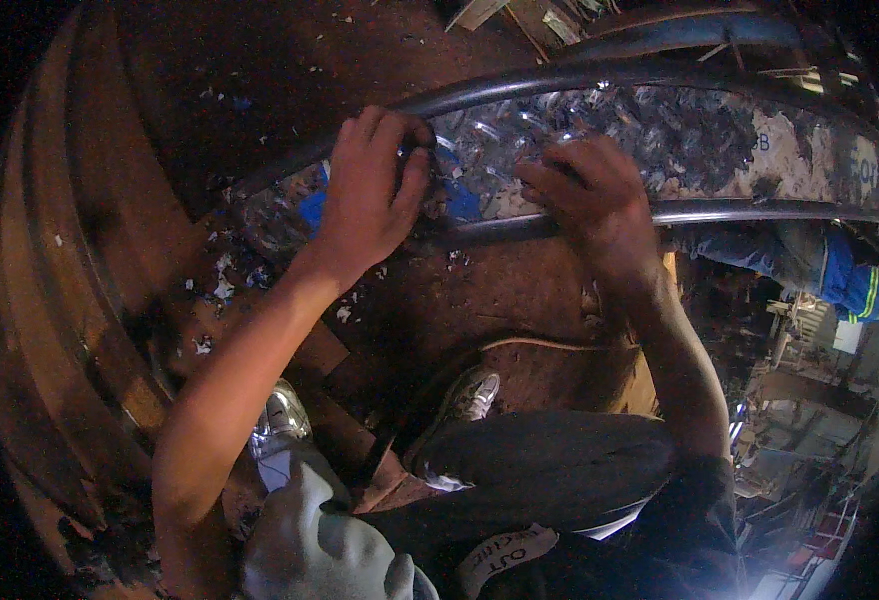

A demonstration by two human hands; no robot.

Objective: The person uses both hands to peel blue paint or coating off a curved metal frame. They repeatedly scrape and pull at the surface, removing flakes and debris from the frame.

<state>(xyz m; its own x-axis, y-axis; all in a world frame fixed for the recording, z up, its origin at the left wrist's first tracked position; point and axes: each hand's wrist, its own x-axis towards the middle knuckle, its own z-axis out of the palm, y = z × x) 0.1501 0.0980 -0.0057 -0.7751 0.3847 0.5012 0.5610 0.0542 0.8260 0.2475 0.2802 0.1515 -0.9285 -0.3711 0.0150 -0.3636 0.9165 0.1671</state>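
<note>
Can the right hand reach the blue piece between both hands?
Probably yes: the right hand is just right of the blue piece, and nothing visible seems to block the gap.

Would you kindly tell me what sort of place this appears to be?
Probably an industrial workshop: pale scraps litter the brown floor, a long, dark-edged strip crosses the view, and blue workwear with a reflective band shows right.

Right of the right hand's fingers (552, 180), a smooth, glossy, metal-looking rim (760, 211) borders a rough, peeling, paper-like covering (810, 165).
</note>
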